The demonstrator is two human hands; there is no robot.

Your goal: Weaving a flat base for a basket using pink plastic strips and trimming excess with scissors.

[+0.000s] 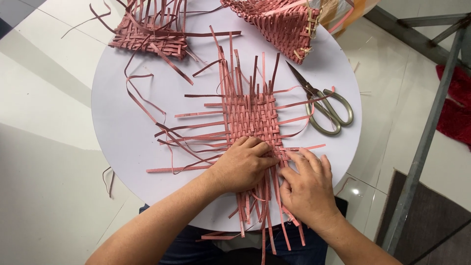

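Where the frame's near edge cuts off my forearms, the entry begins.

Item, left hand (243,164): laid palm-down on the near end of the woven mat (252,118), fingers curled and bunched, pressing the strips flat; it grips nothing that I can make out.

Item, right hand (306,186): just beside the left, fingers spread, their tips on the mat's near right edge, seemingly pinching or nudging one pink strip; I cannot tell whether a strip is actually held.

Item, woven mat: pinkish-red flat strips in a tight checker, lying mid-table, loose ends fanning out on all four sides, the near ends hanging over the table edge toward my lap.

Item, round white table (122,127): bears everything listed.

Item, scissors (326,105): right of the mat, apart from it, blades closed, untouched.

Item, partly woven piece (147,37): far left, loose strands trailing.

Item, woven basket form (279,24): far centre-right, raised sides, tipped over.

Judgement: the step in hand looks like tightening the near row of the weave. The next move would call for the left hand's steady hold while the right threads a strip over and under without buckling it.
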